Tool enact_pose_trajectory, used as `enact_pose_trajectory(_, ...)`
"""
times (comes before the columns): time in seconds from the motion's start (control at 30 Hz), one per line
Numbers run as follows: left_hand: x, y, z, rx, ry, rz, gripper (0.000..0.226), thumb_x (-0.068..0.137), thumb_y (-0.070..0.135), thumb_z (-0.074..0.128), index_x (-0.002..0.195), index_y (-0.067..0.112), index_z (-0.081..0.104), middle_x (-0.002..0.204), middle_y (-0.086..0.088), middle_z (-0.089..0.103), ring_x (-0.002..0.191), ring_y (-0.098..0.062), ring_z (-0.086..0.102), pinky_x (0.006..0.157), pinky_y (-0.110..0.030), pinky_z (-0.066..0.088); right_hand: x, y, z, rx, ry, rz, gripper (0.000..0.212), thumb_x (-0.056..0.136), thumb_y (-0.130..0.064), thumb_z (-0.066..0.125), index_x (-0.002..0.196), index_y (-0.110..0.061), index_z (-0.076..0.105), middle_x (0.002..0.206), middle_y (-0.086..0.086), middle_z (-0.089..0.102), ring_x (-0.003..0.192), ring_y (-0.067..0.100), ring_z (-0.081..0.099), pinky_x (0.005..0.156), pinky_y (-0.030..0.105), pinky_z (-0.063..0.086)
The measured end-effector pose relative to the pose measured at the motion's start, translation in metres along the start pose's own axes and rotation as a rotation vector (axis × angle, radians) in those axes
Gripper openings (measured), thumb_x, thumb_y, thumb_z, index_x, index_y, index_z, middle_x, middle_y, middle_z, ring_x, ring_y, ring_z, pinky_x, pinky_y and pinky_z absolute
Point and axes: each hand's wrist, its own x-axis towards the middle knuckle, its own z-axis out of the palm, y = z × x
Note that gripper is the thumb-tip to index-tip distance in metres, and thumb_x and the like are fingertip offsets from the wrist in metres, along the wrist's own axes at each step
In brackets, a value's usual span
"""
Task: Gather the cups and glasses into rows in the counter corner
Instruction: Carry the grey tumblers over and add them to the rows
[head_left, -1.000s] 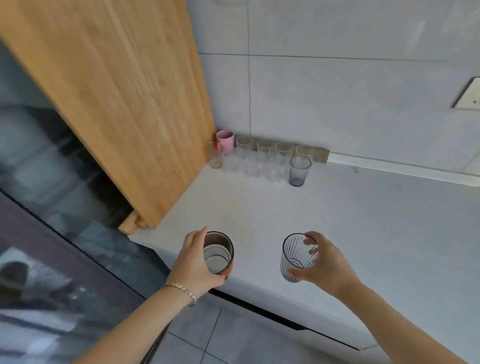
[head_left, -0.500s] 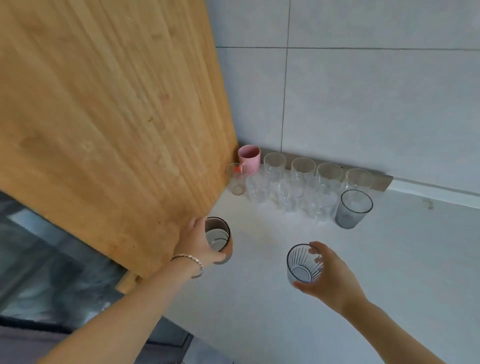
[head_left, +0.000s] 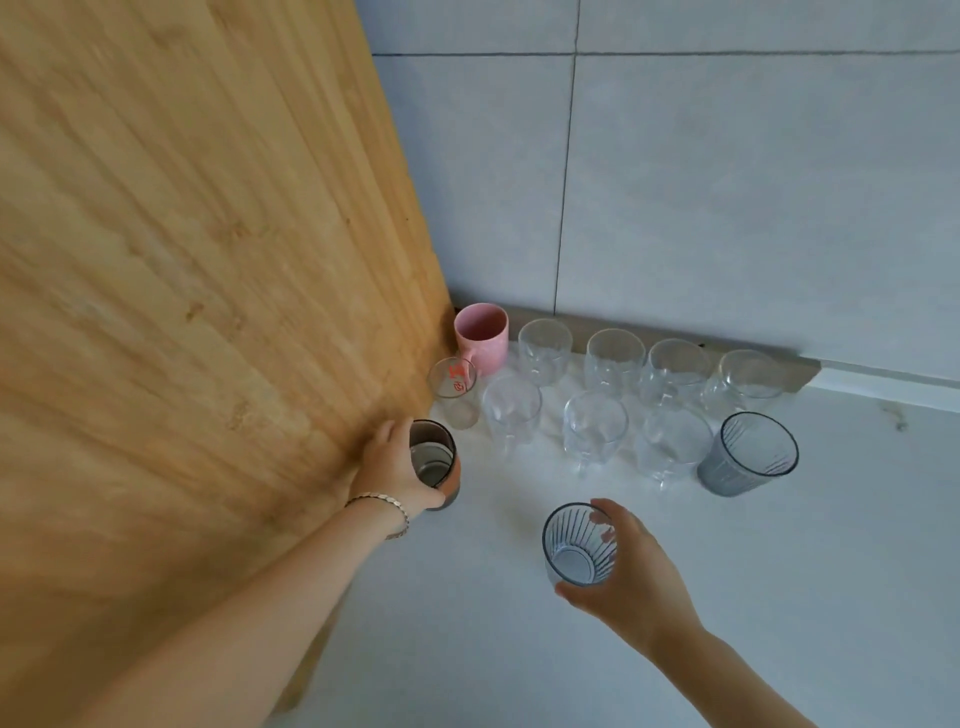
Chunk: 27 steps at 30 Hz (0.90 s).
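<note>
Filling the whole left of the frame is a big wooden panel, warm bamboo-like grain, flat and matte. Upper right, the wall of large pale grey tiles, smooth with thin dark grout lines. Below it, lower right, the white counter, smooth and faintly speckled. In the centre, tucked into the corner, two rows of drinkware: the back row starts with a pink mug, matte and cylindrical, then four clear rounded glasses along the wall strip. The front row starts with a small clear glass with red print, then three clear glasses, and ends with a grey ribbed tumbler, tapered, standing at the right end. Lower centre, the right hand wraps its fingers round a second grey ribbed tumbler, near the front row. Left of centre, the left hand, beaded bracelet at the wrist, clasps a dark cup with an orange band, close against the wooden panel and just in front of the printed glass.
</note>
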Motion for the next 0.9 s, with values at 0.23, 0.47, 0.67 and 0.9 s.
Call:
enact_pose_trajectory(0.23, 0.003, -0.017, -0.003, -0.006, -0.042, 0.066, 0.092, 0.067, 0.024, 0.079, 0.143, 0.016, 0.027, 0.146, -0.003, 0.030, 0.134, -0.022, 0.034, 0.107, -0.031, 0.038, 0.042, -0.064, 0.049, 0.075, 0.055, 0.037, 0.088, 0.065, -0.034, 0.081, 0.137, -0.023, 0.033, 0.134, -0.006, 0.049, 0.121, 0.015, 0.047, 0.096, 0.028, 0.044)
enact_pose_trajectory(0.47, 0.008, -0.026, 0.000, -0.014, -0.014, 0.114, 0.090, 0.068, 0.037, 0.077, 0.141, 0.014, 0.029, 0.144, -0.003, 0.032, 0.132, -0.022, 0.036, 0.107, -0.028, 0.036, 0.060, -0.082, 0.075, 0.052, 0.081, 0.084, 0.093, 0.066, -0.034, 0.081, 0.141, -0.019, 0.027, 0.140, -0.002, 0.043, 0.127, 0.018, 0.042, 0.100, 0.033, 0.043)
enact_pose_trajectory(0.67, 0.008, -0.032, 0.003, 0.008, -0.009, 0.137, 0.088, 0.071, 0.037, 0.075, 0.141, 0.011, 0.029, 0.142, -0.007, 0.034, 0.132, -0.025, 0.036, 0.107, -0.030, 0.035, 0.044, -0.068, 0.073, 0.085, -0.091, 0.204, 0.092, 0.071, -0.021, 0.079, 0.144, -0.012, 0.024, 0.144, 0.006, 0.037, 0.129, 0.020, 0.044, 0.105, 0.030, 0.041)
enact_pose_trajectory(0.9, -0.030, 0.000, 0.008, 0.233, 0.041, 0.372, 0.073, 0.074, 0.025, 0.070, 0.137, 0.010, 0.037, 0.149, -0.011, 0.029, 0.141, -0.028, 0.026, 0.111, -0.039, 0.030, -0.008, -0.022, 0.028, -0.103, -0.321, 0.294, 0.050, 0.081, -0.021, 0.068, 0.127, -0.017, 0.050, 0.124, 0.003, 0.058, 0.099, 0.015, 0.053, 0.091, 0.027, 0.047)
